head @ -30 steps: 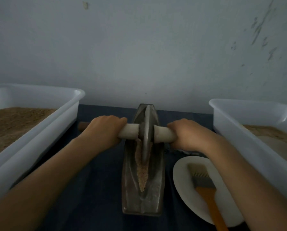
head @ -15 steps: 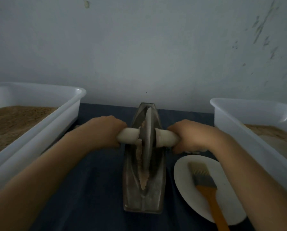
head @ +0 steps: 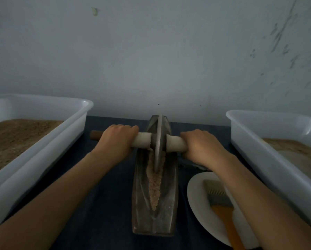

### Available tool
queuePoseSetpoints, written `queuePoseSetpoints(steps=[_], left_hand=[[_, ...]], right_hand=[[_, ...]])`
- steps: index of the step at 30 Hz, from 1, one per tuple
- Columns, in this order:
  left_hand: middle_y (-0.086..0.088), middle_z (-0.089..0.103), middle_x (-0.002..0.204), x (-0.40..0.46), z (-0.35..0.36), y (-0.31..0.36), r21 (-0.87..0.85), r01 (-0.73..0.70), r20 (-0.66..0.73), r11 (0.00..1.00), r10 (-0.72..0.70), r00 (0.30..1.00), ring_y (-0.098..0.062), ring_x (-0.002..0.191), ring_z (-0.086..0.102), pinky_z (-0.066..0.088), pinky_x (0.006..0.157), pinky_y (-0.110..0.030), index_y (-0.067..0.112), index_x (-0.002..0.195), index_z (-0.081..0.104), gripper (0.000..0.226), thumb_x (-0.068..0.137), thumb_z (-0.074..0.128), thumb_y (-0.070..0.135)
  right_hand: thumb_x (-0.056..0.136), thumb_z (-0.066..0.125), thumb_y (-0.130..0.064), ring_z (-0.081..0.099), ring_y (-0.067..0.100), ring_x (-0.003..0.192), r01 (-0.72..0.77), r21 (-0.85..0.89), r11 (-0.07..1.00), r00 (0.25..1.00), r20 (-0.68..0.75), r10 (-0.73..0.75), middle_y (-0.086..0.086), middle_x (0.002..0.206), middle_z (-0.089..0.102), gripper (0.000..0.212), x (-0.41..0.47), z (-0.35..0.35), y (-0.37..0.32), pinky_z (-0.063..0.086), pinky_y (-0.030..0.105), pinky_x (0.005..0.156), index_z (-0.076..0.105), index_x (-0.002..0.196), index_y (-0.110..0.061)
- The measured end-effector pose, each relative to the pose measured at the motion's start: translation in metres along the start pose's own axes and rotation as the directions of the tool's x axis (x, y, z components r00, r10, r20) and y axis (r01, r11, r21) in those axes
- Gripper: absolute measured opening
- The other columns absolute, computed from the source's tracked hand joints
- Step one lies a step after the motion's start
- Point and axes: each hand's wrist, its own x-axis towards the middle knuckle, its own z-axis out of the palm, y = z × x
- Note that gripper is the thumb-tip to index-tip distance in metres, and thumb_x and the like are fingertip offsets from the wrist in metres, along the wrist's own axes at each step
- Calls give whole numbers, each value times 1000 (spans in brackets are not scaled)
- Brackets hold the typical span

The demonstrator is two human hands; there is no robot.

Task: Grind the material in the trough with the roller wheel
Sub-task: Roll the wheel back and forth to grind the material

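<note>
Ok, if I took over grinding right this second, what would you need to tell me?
Left hand: grips the left end of the wooden handle.
Right hand: grips the right end of the same handle.
The wheel stands upright in the trough, near its far end.
The material lies in a strip along the groove, from the wheel back toward you. It looks coarse and crumbly, so grinding is not finished.
Left to do: roll the wheel back and forth over the strip, probably until it looks fine.
Nearby: a brush lies on a plate, at your right.
</note>
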Motion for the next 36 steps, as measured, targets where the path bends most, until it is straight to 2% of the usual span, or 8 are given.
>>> queuePoseSetpoints(steps=[5, 9, 12, 16, 21, 29, 32, 36], left_hand=[[2, 60, 113, -14, -30, -2, -76, -55, 366, 996, 79, 927, -16, 104, 57, 37, 78, -25, 25, 113, 53, 37, 80, 67, 32], [7, 60, 113, -25, -54, -2, -117, -107, 534, 987, 154, 832, -9, 100, 57, 40, 80, -20, 27, 118, 53, 42, 79, 69, 32], [9, 62, 106, -31, -60, -4, -165, -122, 594, 979, 197, 780, -5, 89, 57, 41, 70, -12, 27, 115, 55, 39, 79, 68, 34], [6, 62, 110, -22, -50, -1, -138, -92, 543, 986, 153, 826, -9, 95, 57, 42, 76, -19, 26, 116, 56, 38, 80, 68, 31], [-1, 61, 111, -4, -21, -3, -66, -29, 291, 997, 47, 955, -21, 102, 58, 39, 74, -29, 24, 111, 54, 35, 79, 66, 31], [-2, 59, 106, 8, 12, -3, -17, 9, -114, 1000, -11, 993, -20, 97, 56, 35, 79, -28, 16, 104, 46, 25, 86, 58, 28], [-2, 60, 106, 6, 8, -2, -16, 8, -86, 1000, -10, 996, -19, 98, 56, 34, 78, -27, 17, 104, 45, 24, 87, 57, 29], [-3, 59, 112, 0, -8, -1, -34, 6, 129, 999, -2, 992, -21, 103, 57, 33, 74, -26, 19, 108, 47, 29, 85, 60, 30]], right_hand=[[74, 70, -25, 64, 19, 76, 57, 62, 996, 931, 358, -76, 5, 84, 67, 20, -22, -38, -12, 45, 26, 57, 66, 91, -14], [77, 69, -22, 60, 14, 72, 114, 55, 992, 871, 474, -126, 4, 83, 67, 21, -33, -50, -17, 36, 16, 47, 68, 94, -9], [75, 72, -23, 67, 16, 75, 95, 162, 982, 856, 491, -164, 4, 83, 70, 21, -36, -56, -14, 47, 22, 57, 68, 91, -10], [76, 70, -21, 66, 17, 79, 74, 143, 987, 873, 469, -133, 7, 88, 70, 22, -28, -47, -13, 47, 25, 61, 68, 95, -10], [80, 67, -23, 65, 19, 89, 25, -1, 1000, 944, 329, -23, 5, 100, 69, 27, -4, -23, -9, 48, 29, 69, 66, 105, -16], [86, 57, -19, 54, 22, 97, 12, -19, 1000, 970, -241, -16, 2, 104, 61, 13, 14, 14, 0, 24, 28, 72, 51, 98, -19], [87, 57, -20, 55, 21, 94, 18, -39, 999, 977, -211, -26, 1, 103, 61, 14, 12, 11, 0, 21, 27, 70, 52, 100, -18], [83, 61, -20, 58, 18, 83, 28, 14, 1000, 994, 104, -29, 2, 98, 64, 10, 1, -6, -3, 30, 24, 60, 56, 92, -19]])
